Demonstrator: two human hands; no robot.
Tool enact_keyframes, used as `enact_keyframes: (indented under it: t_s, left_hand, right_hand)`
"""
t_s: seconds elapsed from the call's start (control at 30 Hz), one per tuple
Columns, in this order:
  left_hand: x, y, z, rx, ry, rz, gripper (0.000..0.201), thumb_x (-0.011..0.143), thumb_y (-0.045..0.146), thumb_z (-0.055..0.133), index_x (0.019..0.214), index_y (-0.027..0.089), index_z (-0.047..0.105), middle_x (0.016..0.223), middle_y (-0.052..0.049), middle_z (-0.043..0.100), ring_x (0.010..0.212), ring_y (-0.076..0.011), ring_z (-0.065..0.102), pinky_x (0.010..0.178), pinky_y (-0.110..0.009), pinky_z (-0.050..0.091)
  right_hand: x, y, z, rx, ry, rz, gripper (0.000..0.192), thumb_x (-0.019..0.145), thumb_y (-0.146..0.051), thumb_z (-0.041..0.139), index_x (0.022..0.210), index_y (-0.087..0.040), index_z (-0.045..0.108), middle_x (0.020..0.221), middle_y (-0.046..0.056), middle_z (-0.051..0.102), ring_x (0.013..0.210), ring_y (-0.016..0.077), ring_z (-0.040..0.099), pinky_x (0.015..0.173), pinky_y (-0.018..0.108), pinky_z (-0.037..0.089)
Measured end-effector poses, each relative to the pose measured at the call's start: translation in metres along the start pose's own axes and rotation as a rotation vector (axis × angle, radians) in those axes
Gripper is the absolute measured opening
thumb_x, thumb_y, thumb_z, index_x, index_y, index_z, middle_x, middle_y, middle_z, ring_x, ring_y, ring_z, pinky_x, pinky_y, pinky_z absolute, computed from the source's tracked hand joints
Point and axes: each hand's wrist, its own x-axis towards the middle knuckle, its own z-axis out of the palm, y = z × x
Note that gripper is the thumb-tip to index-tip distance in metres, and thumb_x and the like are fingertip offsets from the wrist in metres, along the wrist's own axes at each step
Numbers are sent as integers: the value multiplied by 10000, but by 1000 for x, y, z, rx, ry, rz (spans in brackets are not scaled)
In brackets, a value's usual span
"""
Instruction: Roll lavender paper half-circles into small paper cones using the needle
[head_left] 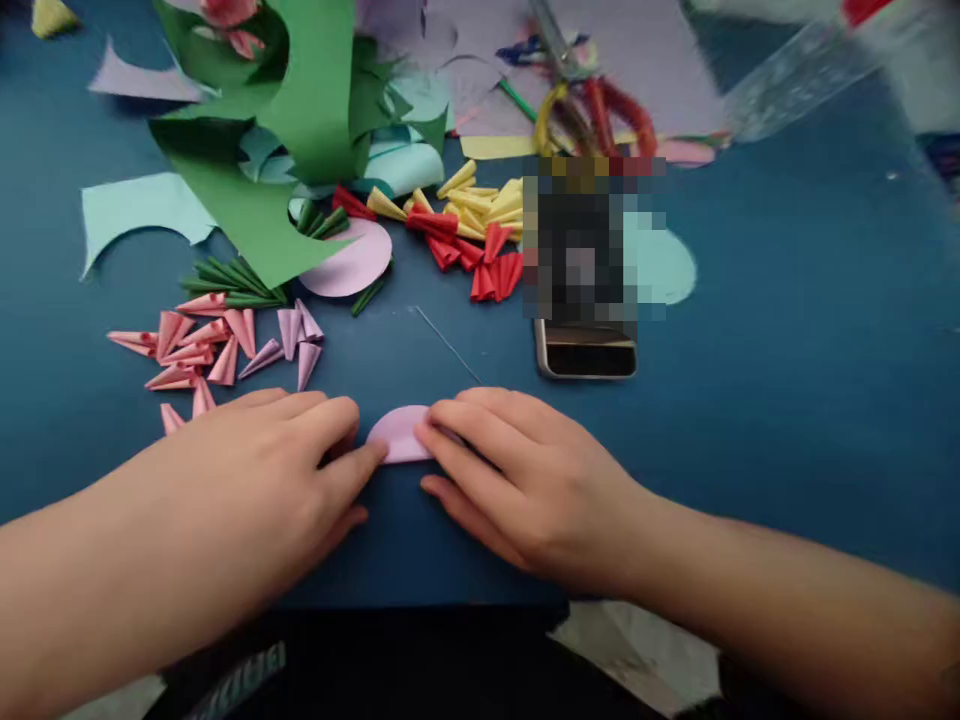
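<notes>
Near the front edge of the blue worktop (787, 420), the lilac paper (405, 430) lies between both hands, its near edge straight and far side rounded. The left hand (292, 470), fingers bent, has a fingertip on its left end; the right hand (517, 470) rests two fingertips on its right end, thumb apart below. Whether either hand grips it, I cannot tell. Beyond the left hand lie pink cones (172, 335), lilac cones (288, 333) and green cones (236, 280), with red cones (487, 280) and yellow cones (480, 205) farther right. A phone (589, 358) lies beyond the right hand, scissors (574, 65) farther off.
</notes>
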Motion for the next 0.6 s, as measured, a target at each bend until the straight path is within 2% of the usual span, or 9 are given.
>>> enact_keyframes:
  t_s: [0.13, 0.27, 0.47, 0.6]
  left_hand:
    - [-10, -2, 8, -15, 9, -10, 275, 1136, 258, 528, 1213, 189, 783, 876, -37, 640, 697, -258, 611, 662, -401, 413]
    - [-8, -5, 10, -6, 25, -11, 312, 1149, 250, 514, 1285, 186, 787, 885, -38, 673, 687, -256, 626, 654, -398, 418]
    - [-6, -10, 11, 65, 30, 77, 306, 1077, 184, 623, 1320, 133, 803, 859, -46, 700, 665, -249, 619, 647, -403, 433]
    - [-10, -10, 11, 64, 26, 48, 302, 1075, 231, 666, 1333, 145, 797, 896, -59, 734, 698, -253, 651, 674, -400, 460]
  right_hand:
    - [-2, 2, 0, 3, 16, -29, 284, 1113, -182, 650, 1215, 19, 822, 1185, 217, 857, 1025, 349, 777, 731, 453, 655]
    - [-3, 1, 1, 36, -14, -64, 279, 1127, -163, 644, 1314, -33, 804, 1368, 169, 844, 1246, 353, 770, 902, 468, 642]
    - [-2, -1, 2, -9, -34, -56, 314, 1167, -193, 580, 1303, -26, 808, 1353, 160, 852, 1232, 341, 778, 898, 458, 594]
    - [-3, 0, 2, -8, -48, -52, 324, 1173, -195, 578, 1340, -16, 791, 1384, 157, 844, 1258, 331, 769, 922, 455, 575]
